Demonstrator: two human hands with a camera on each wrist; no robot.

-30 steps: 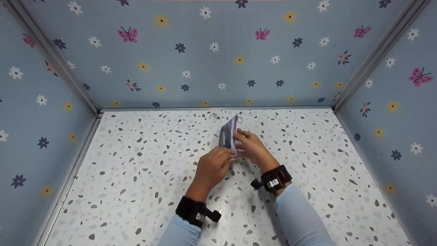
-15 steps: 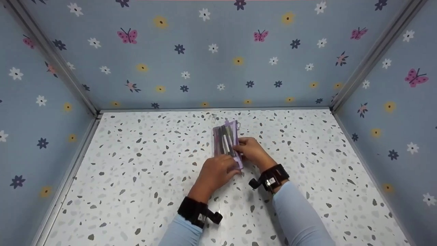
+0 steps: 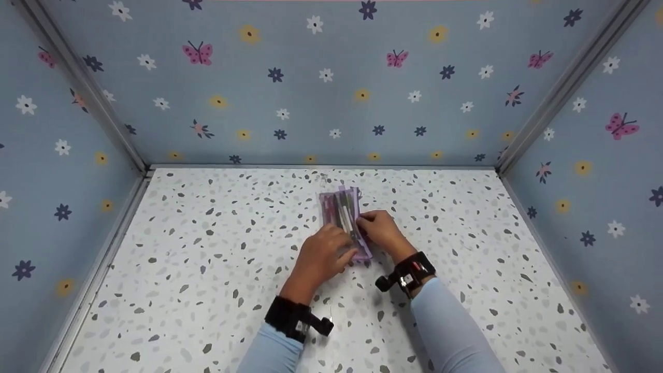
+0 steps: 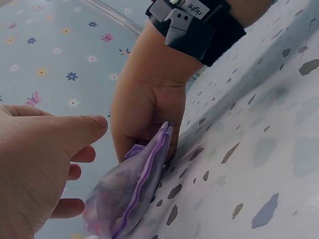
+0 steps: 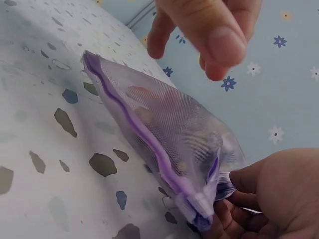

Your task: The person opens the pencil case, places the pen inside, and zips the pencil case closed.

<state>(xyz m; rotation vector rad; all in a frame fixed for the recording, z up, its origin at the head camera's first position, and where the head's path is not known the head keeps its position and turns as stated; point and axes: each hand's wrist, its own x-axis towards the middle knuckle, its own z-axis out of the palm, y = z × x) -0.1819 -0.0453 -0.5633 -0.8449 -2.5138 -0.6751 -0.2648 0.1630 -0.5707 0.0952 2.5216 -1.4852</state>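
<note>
A see-through mesh pencil case [image 3: 346,207] with purple trim and a zip lies at the middle of the table, seen between both hands in the head view. Several slim pen-like items show through it, one of them white. My right hand [image 3: 384,231] pinches its right, zipped side; in the right wrist view, thumb and fingers hold a purple tab [image 5: 225,186] at one end. Over the case's near left part is my left hand [image 3: 322,254]. Both wrist views show a gap between the left fingers [image 5: 227,45] and the mesh.
The speckled white table [image 3: 207,269] surrounds the case. Blue flowered panels [image 3: 331,83] rise at the back and both sides, joined by grey metal edging. Each wrist wears a black band [image 3: 290,321] with a small camera.
The pencil case has turned from edge-on to broad side up and come slightly nearer. My left hand no longer grips its near end; my right hand has kept hold.
</note>
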